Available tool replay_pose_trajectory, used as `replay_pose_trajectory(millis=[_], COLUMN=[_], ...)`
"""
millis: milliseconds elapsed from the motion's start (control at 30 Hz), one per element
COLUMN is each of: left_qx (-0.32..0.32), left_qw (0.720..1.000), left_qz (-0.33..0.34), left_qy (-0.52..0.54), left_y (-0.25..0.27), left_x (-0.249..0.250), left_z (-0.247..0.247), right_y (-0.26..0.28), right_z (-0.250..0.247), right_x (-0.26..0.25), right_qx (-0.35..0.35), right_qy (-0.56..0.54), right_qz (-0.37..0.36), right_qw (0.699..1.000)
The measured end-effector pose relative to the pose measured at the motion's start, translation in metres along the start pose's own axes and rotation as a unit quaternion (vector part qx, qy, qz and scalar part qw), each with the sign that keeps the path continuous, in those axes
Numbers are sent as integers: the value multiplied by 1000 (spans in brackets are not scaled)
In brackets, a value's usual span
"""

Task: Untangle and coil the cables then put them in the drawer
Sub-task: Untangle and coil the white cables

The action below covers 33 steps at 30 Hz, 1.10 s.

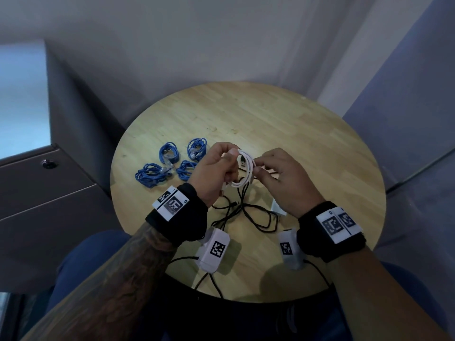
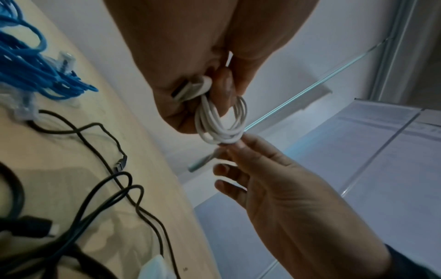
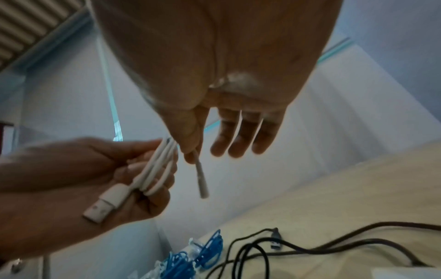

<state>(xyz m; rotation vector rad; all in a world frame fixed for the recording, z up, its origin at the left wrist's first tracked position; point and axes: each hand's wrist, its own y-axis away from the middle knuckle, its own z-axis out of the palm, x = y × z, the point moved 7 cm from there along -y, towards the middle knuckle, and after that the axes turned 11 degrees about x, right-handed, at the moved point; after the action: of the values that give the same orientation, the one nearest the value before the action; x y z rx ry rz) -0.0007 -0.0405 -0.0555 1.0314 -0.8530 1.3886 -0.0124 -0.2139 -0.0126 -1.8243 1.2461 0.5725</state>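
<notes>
My left hand (image 1: 216, 166) grips a coiled white USB cable (image 1: 242, 172) above the round wooden table (image 1: 307, 148); its USB plug (image 3: 105, 203) lies across the left palm. My right hand (image 1: 278, 178) pinches the cable's free thin end (image 3: 201, 181) between thumb and forefinger, the other fingers spread straight. The coil (image 2: 220, 120) hangs between both hands. Several coiled blue cables (image 1: 172, 161) lie on the table at the left. Loose black cables (image 1: 246, 212) sprawl beneath my hands. The drawer unit (image 1: 46, 188) stands left of the table, its drawers closed.
A small white block (image 1: 277, 206) lies on the table under my right wrist. Walls close in behind and to the right of the table. My legs are under the near edge.
</notes>
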Motion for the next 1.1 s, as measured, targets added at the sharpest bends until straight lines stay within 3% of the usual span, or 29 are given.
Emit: replay_pose_trajectory(millis=[67, 200, 333, 467, 567, 733, 867, 1100], left_qx=[-10, -35, -41, -63, -79, -29, -37, -62], left_qw=[1000, 997, 995, 994, 993, 999, 999, 993], left_qz=[-24, -50, -49, -54, -47, -28, -23, -73], left_qy=[-9, -51, -73, -71, -77, -30, -20, 63], left_y=[1, 6, 5, 4, 4, 2, 7, 15], left_x=[-8, -16, -16, -16, -18, -17, -18, -10], left_z=[1, 8, 5, 5, 7, 4, 11, 25], right_y=[0, 0, 0, 2, 6, 15, 12, 3], right_z=[-1, -3, -2, 2, 8, 23, 21, 14], right_x=[6, 14, 20, 22, 17, -9, -5, 6], right_qx=[25, 44, 30, 27, -15, -97, -19, -7], right_qy=[-23, -196, -193, -245, -278, -366, -361, -303], right_qz=[28, 140, 158, 205, 240, 173, 189, 161], right_qw=[999, 970, 968, 947, 930, 909, 913, 939])
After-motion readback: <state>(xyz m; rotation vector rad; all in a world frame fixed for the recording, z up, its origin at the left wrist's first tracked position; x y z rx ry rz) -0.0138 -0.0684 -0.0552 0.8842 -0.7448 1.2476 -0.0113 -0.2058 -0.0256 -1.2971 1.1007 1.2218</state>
